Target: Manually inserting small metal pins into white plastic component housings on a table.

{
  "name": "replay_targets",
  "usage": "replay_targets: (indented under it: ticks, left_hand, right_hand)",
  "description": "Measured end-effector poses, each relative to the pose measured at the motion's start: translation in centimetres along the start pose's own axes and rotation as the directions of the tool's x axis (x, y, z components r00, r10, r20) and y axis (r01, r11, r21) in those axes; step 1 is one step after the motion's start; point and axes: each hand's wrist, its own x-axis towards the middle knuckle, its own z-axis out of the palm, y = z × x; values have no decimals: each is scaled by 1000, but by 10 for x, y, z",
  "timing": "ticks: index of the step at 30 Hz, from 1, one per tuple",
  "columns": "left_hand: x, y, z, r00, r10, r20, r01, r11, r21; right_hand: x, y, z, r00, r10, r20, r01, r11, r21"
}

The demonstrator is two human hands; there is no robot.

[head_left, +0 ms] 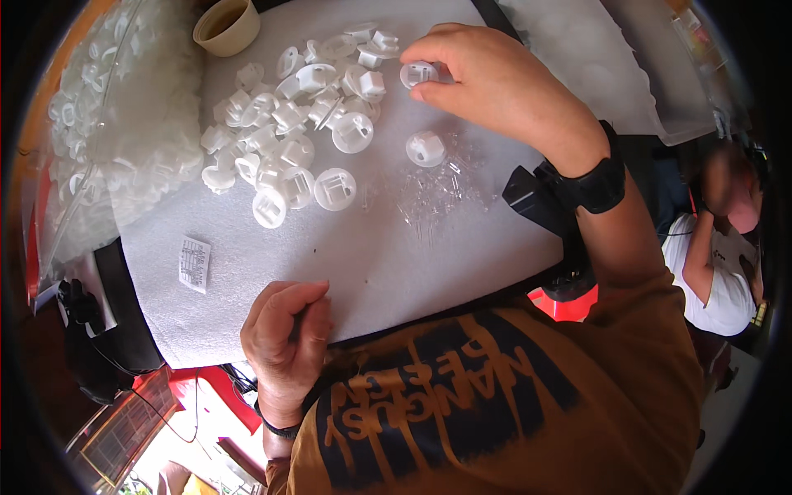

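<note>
My right hand [487,78] is closed at the far side of the table, its thumb and fingers pinching a round white plastic part [418,75]. My left hand [287,334] rests by the near edge with its fingers curled in; whatever they hold, if anything, is too small or hidden. Between the hands lies a scatter of thin clear plastic pieces [431,198]. Just beyond them sits a single white part [426,148]. A loose heap of similar white disc-shaped parts [289,115] covers the far left of the table, a few with their slotted faces up.
White foam sheeting [272,256] covers the table. A small printed paper slip [195,264] lies at left. Large clear bags of white parts [124,124] stand on the left, with a round cup [227,27] behind. A translucent tray [610,66] is far right. Another person [714,256] sits at right.
</note>
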Motion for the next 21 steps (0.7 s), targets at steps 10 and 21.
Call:
replay_targets:
  ticks: [10, 21]
  left_hand:
    - [29, 28, 22, 981, 68, 179, -117, 953, 278]
    - [60, 37, 56, 998, 57, 35, -67, 837, 542]
  right_hand:
    - [-34, -19, -39, 960, 88, 265, -238, 755, 611]
    - [-46, -7, -23, 817, 385, 430, -383, -195, 903]
